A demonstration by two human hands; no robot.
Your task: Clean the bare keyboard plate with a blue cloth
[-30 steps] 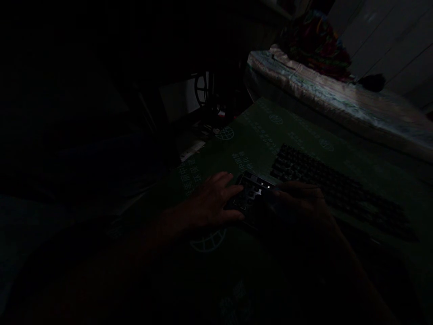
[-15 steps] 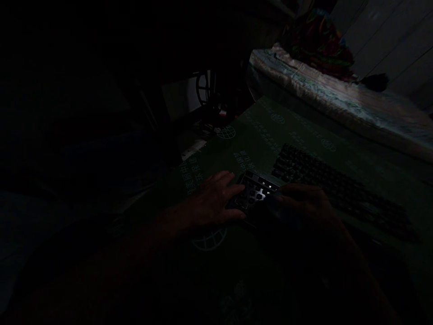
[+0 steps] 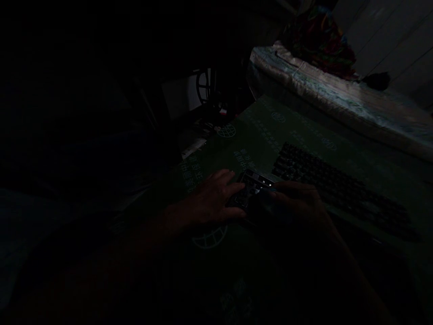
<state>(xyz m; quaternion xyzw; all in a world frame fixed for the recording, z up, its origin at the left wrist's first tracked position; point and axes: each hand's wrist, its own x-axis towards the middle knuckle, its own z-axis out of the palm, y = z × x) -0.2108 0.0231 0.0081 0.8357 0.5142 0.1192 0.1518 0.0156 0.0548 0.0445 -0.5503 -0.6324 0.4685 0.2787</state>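
The picture is very dark. A small dark device with a shiny face (image 3: 249,184) lies on the green printed surface (image 3: 237,146). My left hand (image 3: 214,196) has its fingers spread, and the fingertips touch the device's left side. My right hand (image 3: 299,198) is curled round a dark bluish object (image 3: 270,198) whose shape is hard to make out. That object is over the device's right part and hides it.
A black keyboard (image 3: 341,189) lies to the right. Behind the green surface is a padded ledge or mattress (image 3: 324,90) with a red patterned cloth (image 3: 321,45). A spoked wheel (image 3: 203,88) stands at the back.
My right hand has moved slightly left with the bluish object, covering more of the device. My left hand has hardly moved.
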